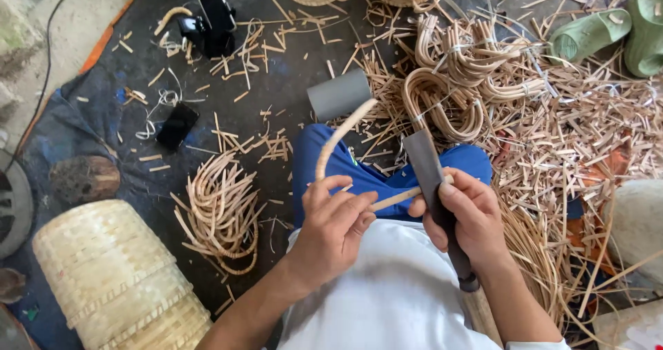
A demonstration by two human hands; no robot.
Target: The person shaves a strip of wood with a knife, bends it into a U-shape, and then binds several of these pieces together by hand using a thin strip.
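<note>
The lower end of the knife handle goes behind the right wrist, and its tip is hidden against the white shirt. The two baskets at the top edge are cut off by the frame, so only their bottoms show. The left hand is closed on a curved rattan strip, with thumb and fingers pinching it near its lower end; the strip bends up and away over the blue trousers. The right hand is clamped around the dark handle of the knife, and the grey blade points away from the body, lying against the strip between the two hands. A woven basket lies on the floor at the left, near a bundle of bent strips.
</note>
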